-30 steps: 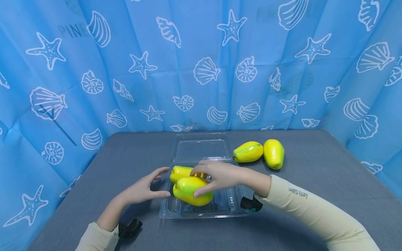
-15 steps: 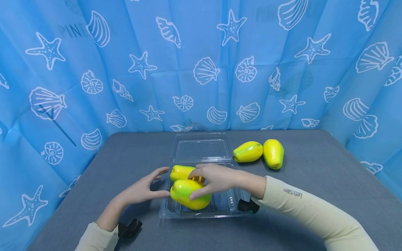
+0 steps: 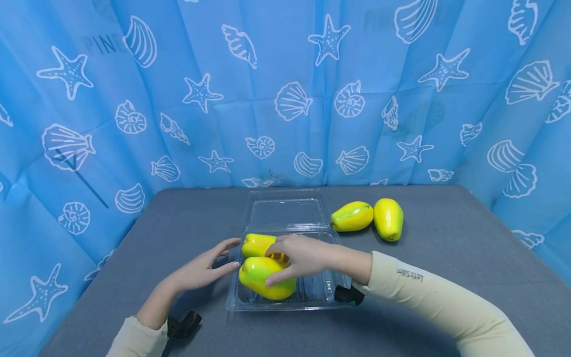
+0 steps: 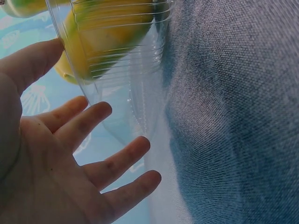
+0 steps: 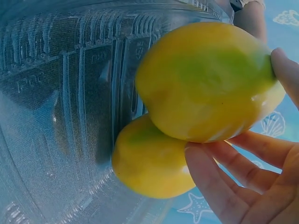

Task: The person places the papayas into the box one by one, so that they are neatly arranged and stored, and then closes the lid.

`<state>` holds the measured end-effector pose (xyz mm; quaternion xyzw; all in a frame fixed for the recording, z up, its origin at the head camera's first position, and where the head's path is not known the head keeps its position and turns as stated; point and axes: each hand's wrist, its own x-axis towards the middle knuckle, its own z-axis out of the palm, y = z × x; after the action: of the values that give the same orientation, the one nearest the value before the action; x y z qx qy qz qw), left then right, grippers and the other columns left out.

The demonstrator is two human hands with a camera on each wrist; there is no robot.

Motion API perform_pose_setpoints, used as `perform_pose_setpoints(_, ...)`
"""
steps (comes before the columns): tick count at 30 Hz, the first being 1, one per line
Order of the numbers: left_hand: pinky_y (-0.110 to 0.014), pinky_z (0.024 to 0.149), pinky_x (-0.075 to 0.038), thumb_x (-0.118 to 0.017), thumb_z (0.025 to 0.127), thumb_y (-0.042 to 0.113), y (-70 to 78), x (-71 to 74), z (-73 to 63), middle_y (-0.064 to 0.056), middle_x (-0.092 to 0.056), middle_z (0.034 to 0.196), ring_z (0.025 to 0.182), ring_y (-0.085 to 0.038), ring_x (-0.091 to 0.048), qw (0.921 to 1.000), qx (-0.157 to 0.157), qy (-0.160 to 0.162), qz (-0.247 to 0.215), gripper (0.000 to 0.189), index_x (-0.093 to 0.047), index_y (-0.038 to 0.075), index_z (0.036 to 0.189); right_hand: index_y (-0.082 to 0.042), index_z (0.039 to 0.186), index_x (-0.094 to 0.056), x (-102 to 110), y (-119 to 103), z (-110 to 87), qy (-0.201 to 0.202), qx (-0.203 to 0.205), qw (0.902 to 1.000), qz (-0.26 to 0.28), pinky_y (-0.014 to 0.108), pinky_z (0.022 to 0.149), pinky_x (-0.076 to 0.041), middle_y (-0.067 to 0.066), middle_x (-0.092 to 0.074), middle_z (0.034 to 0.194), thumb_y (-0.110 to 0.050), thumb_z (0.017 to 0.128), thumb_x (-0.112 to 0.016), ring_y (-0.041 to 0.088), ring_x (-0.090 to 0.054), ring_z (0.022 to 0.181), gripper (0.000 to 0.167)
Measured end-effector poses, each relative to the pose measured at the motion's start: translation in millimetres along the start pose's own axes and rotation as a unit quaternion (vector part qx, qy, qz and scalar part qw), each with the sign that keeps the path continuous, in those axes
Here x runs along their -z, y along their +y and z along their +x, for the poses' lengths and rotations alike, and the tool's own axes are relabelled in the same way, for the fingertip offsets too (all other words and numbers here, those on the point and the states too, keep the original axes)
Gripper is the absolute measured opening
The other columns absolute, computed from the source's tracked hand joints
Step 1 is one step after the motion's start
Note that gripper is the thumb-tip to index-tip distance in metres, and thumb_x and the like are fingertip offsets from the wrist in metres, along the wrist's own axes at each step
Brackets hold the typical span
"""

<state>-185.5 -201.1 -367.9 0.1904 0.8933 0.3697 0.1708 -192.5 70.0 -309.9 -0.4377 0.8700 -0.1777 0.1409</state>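
Note:
My right hand grips a yellow-green papaya, thumb on its near side and fingers on its far side. This papaya sits low over the left front part of a clear plastic clamshell box; whether it touches the bottom I cannot tell. Behind it, a second papaya lies in the box, partly covered by my right fingers. My left hand stands at the box's left wall with its fingers spread and relaxed. In the left wrist view, the left thumb touches the rim or is right at it.
Two more papayas, one lying sideways and one lengthwise, rest on the grey tablecloth right of the box. The box's raised or laid-back lid extends toward the blue shell-print curtain.
My right hand has moved left and slightly toward me, taking the front papaya toward the box's left wall. The left hand stays almost still; its thumb has shifted up slightly.

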Motion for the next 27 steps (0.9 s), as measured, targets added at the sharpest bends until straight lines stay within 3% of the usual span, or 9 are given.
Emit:
perform_pose_setpoints(20,-0.066,0.105,-0.029,-0.048,0.096,0.039,-1.7,0.6,-0.2,-0.015,-0.026,0.153,0.135,-0.044,-0.032,0.9999,-0.008,-0.006,-0.003,0.06,-0.024,0.017,0.147,-0.013,0.118,-0.062,-1.8,-1.6,7.7,-0.027,-0.007,0.9996,0.005,0.016,0.069,-0.042,-0.008,-0.059,0.091,-0.049,0.08,-0.068,0.015,-0.055,0.085,0.052)
perform_pose_setpoints(27,-0.067,0.104,-0.028,-0.047,0.097,0.039,-1.5,0.6,-0.5,-0.015,-0.026,0.153,0.136,-0.045,-0.031,0.9999,-0.008,-0.008,-0.004,0.06,-0.023,0.016,0.147,-0.014,0.117,-0.063,-4.2,-0.9,11.1,-0.037,0.0,0.9993,-0.002,0.015,0.068,-0.043,-0.009,-0.057,0.091,-0.049,0.08,-0.068,0.006,-0.049,0.078,0.051)
